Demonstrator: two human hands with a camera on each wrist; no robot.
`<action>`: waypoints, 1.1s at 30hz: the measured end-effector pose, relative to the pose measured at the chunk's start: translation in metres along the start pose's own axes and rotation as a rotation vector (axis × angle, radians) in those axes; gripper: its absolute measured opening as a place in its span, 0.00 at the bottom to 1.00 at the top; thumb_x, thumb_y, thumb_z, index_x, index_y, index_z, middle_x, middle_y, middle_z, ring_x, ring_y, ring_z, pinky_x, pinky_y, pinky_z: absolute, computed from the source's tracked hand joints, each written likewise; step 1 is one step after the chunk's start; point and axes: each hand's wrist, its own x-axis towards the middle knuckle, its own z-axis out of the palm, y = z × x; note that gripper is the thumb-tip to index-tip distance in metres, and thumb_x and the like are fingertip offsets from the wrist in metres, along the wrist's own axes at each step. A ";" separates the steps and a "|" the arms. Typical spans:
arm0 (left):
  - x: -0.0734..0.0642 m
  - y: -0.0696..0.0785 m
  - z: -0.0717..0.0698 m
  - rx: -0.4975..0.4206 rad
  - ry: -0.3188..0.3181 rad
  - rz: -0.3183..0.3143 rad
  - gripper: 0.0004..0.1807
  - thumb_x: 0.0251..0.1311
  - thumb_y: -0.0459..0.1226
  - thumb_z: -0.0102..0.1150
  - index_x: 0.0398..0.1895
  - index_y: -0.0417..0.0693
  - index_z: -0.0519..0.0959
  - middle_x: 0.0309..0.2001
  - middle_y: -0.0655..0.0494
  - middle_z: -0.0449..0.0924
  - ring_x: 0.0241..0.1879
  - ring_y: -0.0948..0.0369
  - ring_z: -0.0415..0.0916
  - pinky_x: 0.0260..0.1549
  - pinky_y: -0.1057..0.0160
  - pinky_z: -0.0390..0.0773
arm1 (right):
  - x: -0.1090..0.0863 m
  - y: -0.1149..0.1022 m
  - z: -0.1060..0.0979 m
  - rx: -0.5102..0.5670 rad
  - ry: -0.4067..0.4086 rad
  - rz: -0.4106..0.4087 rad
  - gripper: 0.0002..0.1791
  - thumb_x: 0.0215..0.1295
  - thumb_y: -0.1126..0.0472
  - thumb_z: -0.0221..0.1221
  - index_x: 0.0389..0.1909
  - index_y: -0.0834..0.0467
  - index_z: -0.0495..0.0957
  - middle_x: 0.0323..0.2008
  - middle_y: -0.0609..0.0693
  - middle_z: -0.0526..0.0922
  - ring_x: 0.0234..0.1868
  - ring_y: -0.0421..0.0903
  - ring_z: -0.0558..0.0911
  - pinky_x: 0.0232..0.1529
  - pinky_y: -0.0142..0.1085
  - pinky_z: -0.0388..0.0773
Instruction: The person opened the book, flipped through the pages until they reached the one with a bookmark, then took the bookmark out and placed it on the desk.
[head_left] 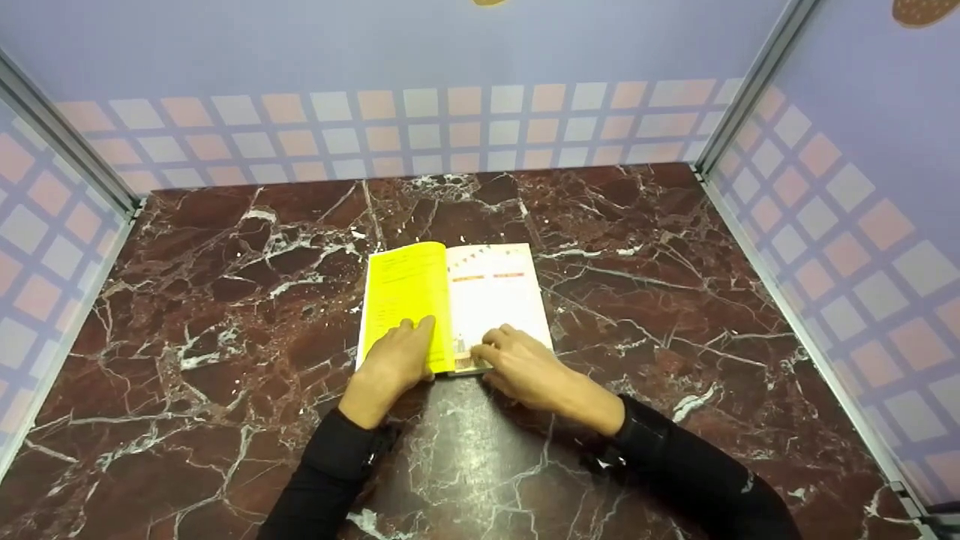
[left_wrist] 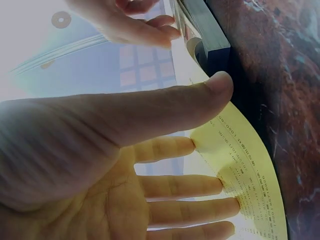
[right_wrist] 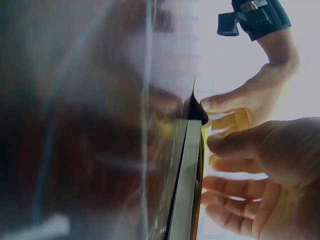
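An open book lies on the table, its left page bright yellow with lines of print and its right page white with small coloured flags and two orange bars. My left hand rests on the lower part of the yellow page, fingers spread and fairly straight in the left wrist view, thumb near the bottom edge. Over the lower right page, my right hand touches the paper with lightly bent fingers. Its thumb lies near the spine at the bottom edge in the right wrist view. The page block appears thick.
The book stands on a dark red marbled table with white veins. Lilac panels with a pink and white check, such as the back wall, enclose the far side and both sides. Grey metal posts join them at the corners.
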 end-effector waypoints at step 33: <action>0.001 -0.001 -0.004 0.014 -0.031 -0.010 0.32 0.50 0.31 0.79 0.55 0.38 0.70 0.45 0.33 0.75 0.46 0.35 0.78 0.47 0.38 0.80 | -0.021 0.024 -0.029 -0.107 -0.111 0.235 0.08 0.52 0.78 0.62 0.29 0.63 0.75 0.29 0.58 0.76 0.33 0.59 0.78 0.30 0.51 0.81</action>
